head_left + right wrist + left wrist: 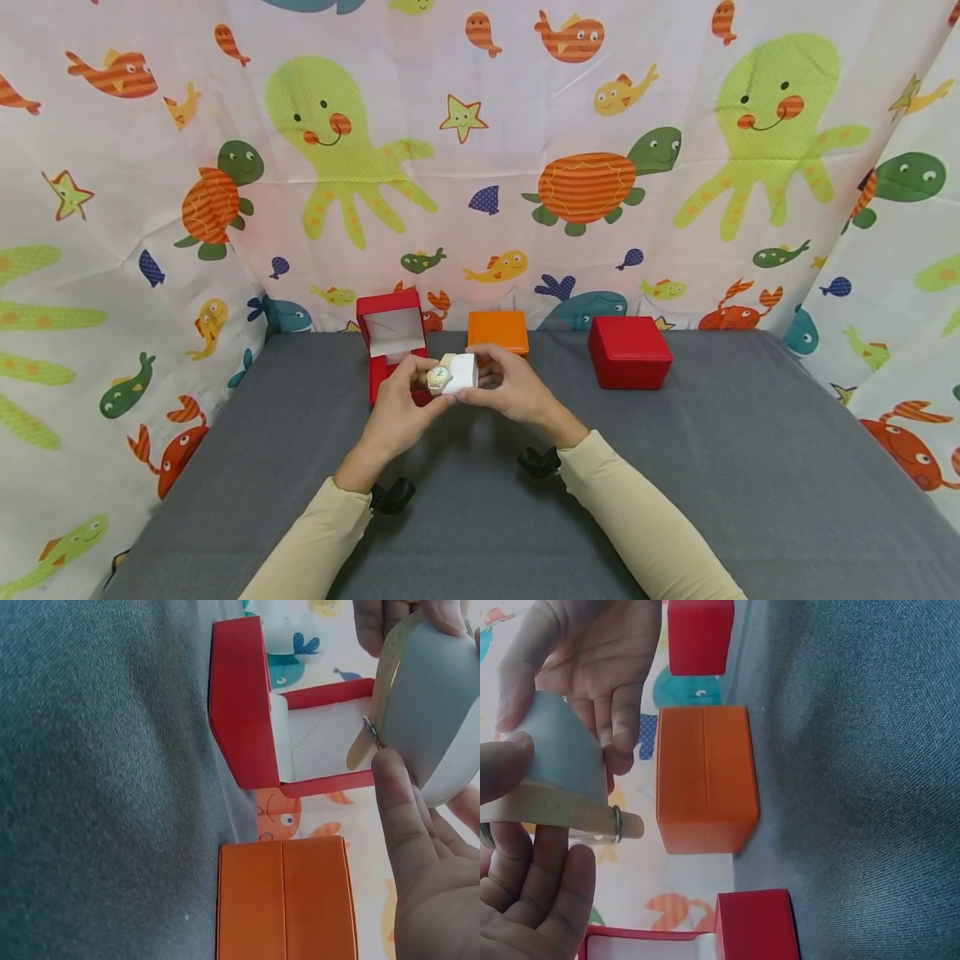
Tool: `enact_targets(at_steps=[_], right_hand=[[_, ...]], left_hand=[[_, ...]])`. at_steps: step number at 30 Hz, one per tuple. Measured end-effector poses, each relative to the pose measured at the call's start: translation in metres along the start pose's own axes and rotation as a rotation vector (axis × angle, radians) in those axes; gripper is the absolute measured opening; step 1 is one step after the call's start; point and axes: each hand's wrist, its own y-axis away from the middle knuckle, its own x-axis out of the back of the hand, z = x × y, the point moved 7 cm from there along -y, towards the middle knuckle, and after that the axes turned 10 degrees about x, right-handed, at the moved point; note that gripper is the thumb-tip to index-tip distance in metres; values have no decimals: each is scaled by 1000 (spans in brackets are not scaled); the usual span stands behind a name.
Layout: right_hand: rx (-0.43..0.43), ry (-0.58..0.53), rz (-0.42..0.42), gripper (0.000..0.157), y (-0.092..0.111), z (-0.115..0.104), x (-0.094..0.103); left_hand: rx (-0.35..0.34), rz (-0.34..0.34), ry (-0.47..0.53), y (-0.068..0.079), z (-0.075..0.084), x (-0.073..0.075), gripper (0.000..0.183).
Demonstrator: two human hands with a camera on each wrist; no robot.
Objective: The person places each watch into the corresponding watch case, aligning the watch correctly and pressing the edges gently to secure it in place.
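Note:
Both hands hold a wristwatch (438,377) on a white cushion (462,372) above the table. My left hand (397,412) grips the watch side, its thumb on the cushion in the left wrist view. My right hand (517,390) holds the opposite end of the cushion between thumb and fingers. A cream strap (555,808) runs along the cushion, and its free end with a metal buckle (372,732) sticks out past the edge. Just behind the left hand stands an open red box (392,321) with a pale lid lining.
A closed orange box (498,331) stands at the back middle, and a closed red box (630,352) is to its right. Grey cloth (675,500) covers the table. Behind hangs a curtain (495,75) printed with sea animals.

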Motion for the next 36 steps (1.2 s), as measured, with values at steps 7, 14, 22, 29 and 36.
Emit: enact_targets(at_steps=[7,14,22,29,36], right_hand=[[-17,7,-3,59,5,-29,0],[-1,-61,4,56,8,-35,-2],[-16,-75,85,53,6,2,-8],[-54,-28,148,55,9,5,-9],[-57,42,218,67,10,2,-7]], left_hand=[[-38,2,-3,2,3,0,44],[-34,33,16,5,2,-1,44],[-29,61,31,7,6,-1,43],[-34,147,-24,9,6,-1,42],[-43,255,-95,11,10,2,37]])
